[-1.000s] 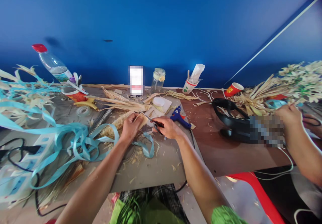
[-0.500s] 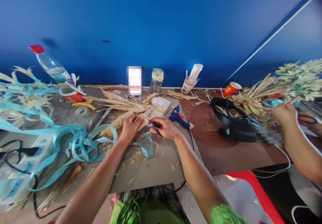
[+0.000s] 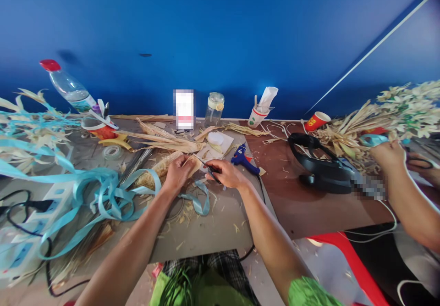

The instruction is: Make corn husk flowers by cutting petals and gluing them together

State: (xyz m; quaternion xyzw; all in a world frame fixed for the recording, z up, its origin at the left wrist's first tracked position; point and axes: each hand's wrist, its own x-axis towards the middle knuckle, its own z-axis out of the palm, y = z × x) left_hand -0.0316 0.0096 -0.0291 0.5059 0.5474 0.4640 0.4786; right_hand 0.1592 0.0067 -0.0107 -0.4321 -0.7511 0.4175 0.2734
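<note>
Between the fingers of my left hand [image 3: 178, 174] is a pale piece of corn husk [image 3: 194, 164]. My right hand [image 3: 225, 174] is closed around dark-handled scissors [image 3: 213, 174], whose blades point left to the husk. Whether the blades are parted I cannot make out. Long dry husk strips [image 3: 165, 143] lie just beyond my hands. A blue glue gun [image 3: 244, 160] rests to the right of my right hand. Light blue ribbon [image 3: 110, 196] lies in loops left of my left hand, and a short curl of it sits below my hands.
A clear jar [image 3: 215, 109], a white cup [image 3: 257, 116] and a red cup [image 3: 317, 121] stand along the wall. At the left are a bottle [image 3: 74, 90] and a power strip [image 3: 41, 225]. On the right lies a black headset [image 3: 321, 168], near a co-worker's hand [image 3: 390, 157].
Both hands stay at nearly the same spot with the husk and scissors. The view has shifted very slightly; nothing else has visibly moved.
</note>
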